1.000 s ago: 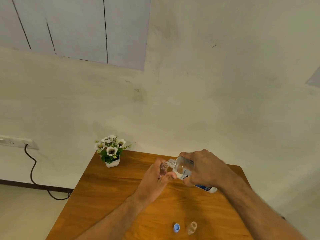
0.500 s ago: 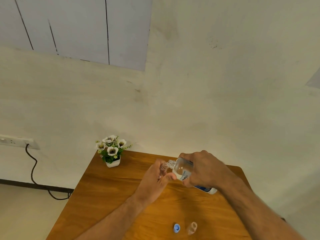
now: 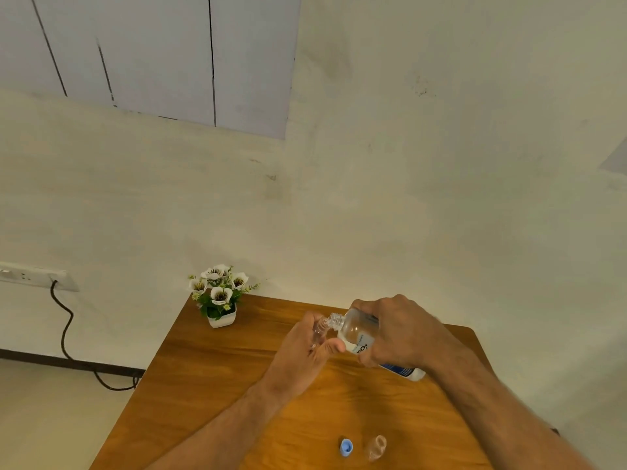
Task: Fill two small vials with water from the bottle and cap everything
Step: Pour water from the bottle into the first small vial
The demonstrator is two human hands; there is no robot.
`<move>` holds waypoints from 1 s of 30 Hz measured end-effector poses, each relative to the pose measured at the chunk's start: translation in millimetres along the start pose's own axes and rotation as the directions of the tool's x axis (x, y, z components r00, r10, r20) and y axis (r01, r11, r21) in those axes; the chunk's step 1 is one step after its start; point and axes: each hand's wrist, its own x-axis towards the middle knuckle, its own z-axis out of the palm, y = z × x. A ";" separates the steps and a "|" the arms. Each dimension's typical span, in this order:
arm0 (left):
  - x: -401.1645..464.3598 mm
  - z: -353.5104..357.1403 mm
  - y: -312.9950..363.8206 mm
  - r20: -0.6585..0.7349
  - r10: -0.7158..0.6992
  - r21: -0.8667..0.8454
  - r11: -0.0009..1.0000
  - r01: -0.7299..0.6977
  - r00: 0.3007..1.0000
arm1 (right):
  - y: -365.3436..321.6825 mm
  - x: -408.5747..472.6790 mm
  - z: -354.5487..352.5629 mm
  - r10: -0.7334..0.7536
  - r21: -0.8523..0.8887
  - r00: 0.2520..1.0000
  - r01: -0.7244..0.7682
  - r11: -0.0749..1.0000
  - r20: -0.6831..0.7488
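Observation:
My right hand (image 3: 403, 330) grips a clear water bottle (image 3: 358, 330) with a blue and white label, tipped to the left with its open threaded neck down toward a small clear vial (image 3: 319, 330). My left hand (image 3: 302, 354) holds that vial upright, pinched between thumb and fingers above the wooden table (image 3: 210, 374). The bottle's mouth touches or nearly touches the vial's mouth. Near the table's front edge lie a blue cap (image 3: 346, 447) and a small clear piece (image 3: 376, 447), a vial or a cap, I cannot tell which.
A small white pot of white flowers (image 3: 220, 296) stands at the table's back left corner, against the wall. A wall socket (image 3: 34, 274) with a dark cable hanging to the floor is at the left.

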 end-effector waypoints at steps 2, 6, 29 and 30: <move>0.3 0.4 -1.8 0.003 -0.007 0.012 1.000 0.007 1.000 | -0.1 0.4 0.6 0.000 -0.001 1.000 0.000 1.000 -0.001; -0.2 -0.2 -3.2 0.000 -0.018 0.022 1.000 0.018 1.000 | -0.5 0.3 1.9 0.001 -0.002 1.000 -0.001 1.000 -0.007; -3.7 -0.4 1.6 0.000 0.004 0.002 1.000 -0.004 1.000 | -0.7 -1.1 1.8 -0.002 -0.003 1.000 0.002 1.000 0.030; -4.3 -0.1 0.3 0.001 0.001 0.008 1.000 -0.001 1.000 | -0.7 -1.3 2.3 -0.003 -0.001 1.000 0.003 1.000 0.031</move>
